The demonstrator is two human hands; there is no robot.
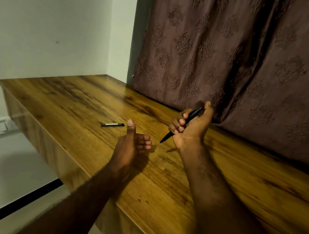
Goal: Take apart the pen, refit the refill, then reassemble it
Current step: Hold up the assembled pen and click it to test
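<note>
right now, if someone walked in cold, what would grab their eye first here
Probably the right hand, raised above the wooden table and gripping a black pen that slants tip-down. Next, the left hand beside it, empty with its thumb up, and the small dark pen piece lying on the table just beyond that thumb. Behind hangs a patterned brown curtain.

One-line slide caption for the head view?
Right hand grips slim black pen; left hand empty beside small black pen cap on wooden desk.
</note>
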